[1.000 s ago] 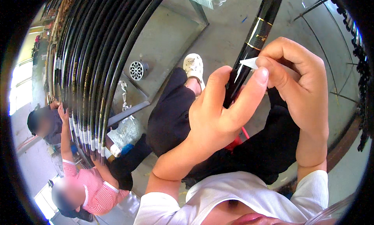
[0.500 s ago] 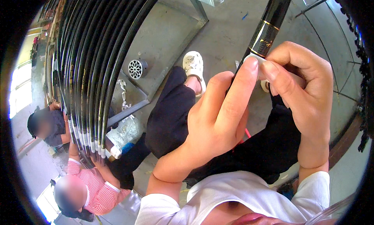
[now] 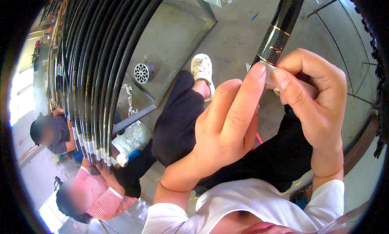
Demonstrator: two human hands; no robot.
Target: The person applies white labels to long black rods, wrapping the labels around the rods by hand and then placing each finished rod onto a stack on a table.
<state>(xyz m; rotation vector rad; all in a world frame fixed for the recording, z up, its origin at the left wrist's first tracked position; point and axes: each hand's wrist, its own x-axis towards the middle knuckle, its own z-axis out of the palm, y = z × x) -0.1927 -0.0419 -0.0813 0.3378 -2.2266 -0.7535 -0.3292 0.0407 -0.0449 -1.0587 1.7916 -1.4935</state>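
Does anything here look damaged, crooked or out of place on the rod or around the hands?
Nothing stands out. The left hand and right hand pinch a small white strip against the black rod, just below its gold bands. The stacked black rods to the left lie evenly side by side.

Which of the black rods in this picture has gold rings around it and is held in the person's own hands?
The single black rod at upper right, gripped by left hand and right hand. The other rods stand bundled at left, unheld by them.
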